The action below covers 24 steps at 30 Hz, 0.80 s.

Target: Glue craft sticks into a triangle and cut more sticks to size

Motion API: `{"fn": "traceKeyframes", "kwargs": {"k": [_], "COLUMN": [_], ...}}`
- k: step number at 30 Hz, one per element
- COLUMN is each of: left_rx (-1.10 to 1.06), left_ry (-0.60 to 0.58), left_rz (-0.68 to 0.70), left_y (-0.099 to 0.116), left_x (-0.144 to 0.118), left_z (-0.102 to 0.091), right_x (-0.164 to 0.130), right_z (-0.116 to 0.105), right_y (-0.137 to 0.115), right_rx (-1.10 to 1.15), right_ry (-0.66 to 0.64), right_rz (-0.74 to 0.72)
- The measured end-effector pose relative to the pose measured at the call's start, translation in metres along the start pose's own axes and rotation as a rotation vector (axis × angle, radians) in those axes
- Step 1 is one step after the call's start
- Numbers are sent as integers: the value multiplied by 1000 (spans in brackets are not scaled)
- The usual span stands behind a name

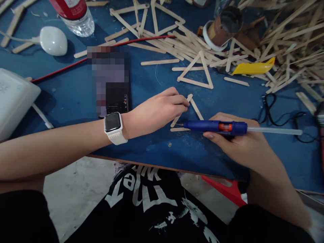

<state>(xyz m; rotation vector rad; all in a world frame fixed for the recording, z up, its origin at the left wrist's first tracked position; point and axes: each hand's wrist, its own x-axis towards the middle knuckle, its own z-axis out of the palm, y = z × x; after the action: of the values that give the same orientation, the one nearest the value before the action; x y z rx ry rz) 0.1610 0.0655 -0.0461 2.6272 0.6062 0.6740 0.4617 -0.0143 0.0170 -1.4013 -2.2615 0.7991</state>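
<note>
On the blue-painted worktop (145, 146), one triangle of pale flat wooden sticks (194, 83) lies with all three corners meeting, apparently done, and more joined sticks (124, 22) stand at the far side. The nearer, partly hidden wooden-stick triangle (196, 107) lies between the hands, seemingly unfinished: the slim blue plastic glue gun (207, 126) has its tip at the lower-left corner, whose bond cannot be judged. The right hand's (243, 146) grip is clamped around the gun; the left hand's (164, 106) fingers bend at the top corner, whether pinching it I cannot tell. Many loose sticks (302, 44) remain unused.
</note>
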Motion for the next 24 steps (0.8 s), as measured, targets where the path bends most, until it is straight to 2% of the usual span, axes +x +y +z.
{"fn": "traceKeyframes", "kwargs": {"k": [6,9,14,18,21,24], "left_rx": [-2,-22,-68,-69,-39,11], "left_ry": [8,-8,2,22,44,31], "left_rz": [13,0,-9,-7,20,32], "left_y": [-1,-2,-1,0,-1,-1], "left_x": [1,1,0,0,0,0], "left_z": [1,1,-2,-2,0,2], "right_x": [-1,-2,-1,4,4,-8], "right_z": [1,-3,-14,-23,-34,-46], "right_y": [-3,2,22,42,58,79], "right_rx": [-95,-122,149,246,126,-91], "right_ry": [16,74,194,281,345,369], "right_rz": [-62,-90,-123,-39,63,194]}}
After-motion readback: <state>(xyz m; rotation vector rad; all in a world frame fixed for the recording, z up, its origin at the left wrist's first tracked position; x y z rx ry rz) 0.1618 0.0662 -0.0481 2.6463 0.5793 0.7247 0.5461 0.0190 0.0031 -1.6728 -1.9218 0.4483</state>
